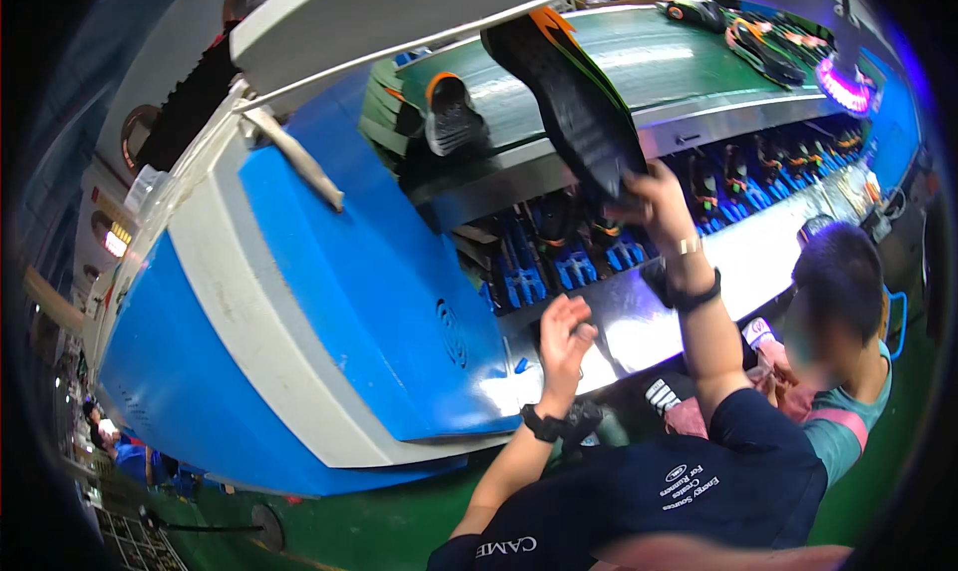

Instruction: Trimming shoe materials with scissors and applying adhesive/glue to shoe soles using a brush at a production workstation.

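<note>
My right hand (654, 207) is closed around the near end of a black shoe (569, 102) with orange and green edging. The shoe is tilted with its dark sole toward me, over the edge of a green conveyor belt (619, 47). Lower and to the left, my left hand (566, 341) is raised above the metal ledge (639, 331). Its fingers are loosely bent and a little apart, with nothing visible in them. Another black shoe (457, 117) with an orange collar rests on the belt's left end.
Below the belt, a row of blue holders (574, 269) carries dark shoes. A large blue and white machine housing (339, 301) fills the left. More shoes (763, 52) lie at the far right, near a glowing ring light (846, 84). A co-worker (843, 341) sits close on my right.
</note>
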`<state>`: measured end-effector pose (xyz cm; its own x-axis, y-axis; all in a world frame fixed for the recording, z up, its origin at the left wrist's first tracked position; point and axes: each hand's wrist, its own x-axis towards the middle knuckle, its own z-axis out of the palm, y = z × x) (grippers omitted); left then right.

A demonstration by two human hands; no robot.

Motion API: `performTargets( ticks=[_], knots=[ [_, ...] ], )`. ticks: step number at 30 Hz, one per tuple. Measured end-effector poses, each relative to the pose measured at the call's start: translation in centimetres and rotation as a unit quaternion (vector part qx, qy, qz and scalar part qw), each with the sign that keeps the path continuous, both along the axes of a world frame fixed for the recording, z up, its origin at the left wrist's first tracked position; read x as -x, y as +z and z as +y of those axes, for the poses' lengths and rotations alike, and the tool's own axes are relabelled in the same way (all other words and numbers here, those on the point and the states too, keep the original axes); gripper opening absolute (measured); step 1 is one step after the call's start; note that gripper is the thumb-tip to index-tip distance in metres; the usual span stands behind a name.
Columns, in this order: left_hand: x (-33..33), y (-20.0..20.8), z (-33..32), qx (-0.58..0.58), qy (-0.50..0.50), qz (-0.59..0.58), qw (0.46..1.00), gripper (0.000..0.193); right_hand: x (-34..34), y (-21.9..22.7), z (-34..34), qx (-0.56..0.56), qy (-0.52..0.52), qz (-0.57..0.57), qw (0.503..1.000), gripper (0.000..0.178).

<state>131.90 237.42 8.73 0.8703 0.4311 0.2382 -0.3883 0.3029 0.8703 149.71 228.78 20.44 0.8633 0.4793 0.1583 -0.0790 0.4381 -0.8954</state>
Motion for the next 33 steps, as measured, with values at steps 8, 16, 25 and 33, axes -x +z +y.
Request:
performTargets(
  ticks=[8,16,25,33],
  knots=[
    [-1.8,5.8,2.6,0.165,-0.238,0.042,0.956,0.042,15.9,-8.3,-7.6,0.158,0.013,-0.054,0.986,0.061],
    [2.7,-0.7,2.5,0.112,-0.146,0.158,0.97,0.05,2.5,0.6,-3.5,0.209,-0.125,-0.333,0.911,0.019],
    [5.9,-3.5,2.4,0.159,-0.135,0.168,0.963,0.042,-6.3,3.0,20.1,0.345,-0.075,-0.778,0.52,0.055],
    [5.3,-4.7,2.7,0.146,-0.093,0.178,0.969,0.041,-9.8,4.4,28.3,0.466,-0.214,-0.731,0.45,0.021]
  ],
)
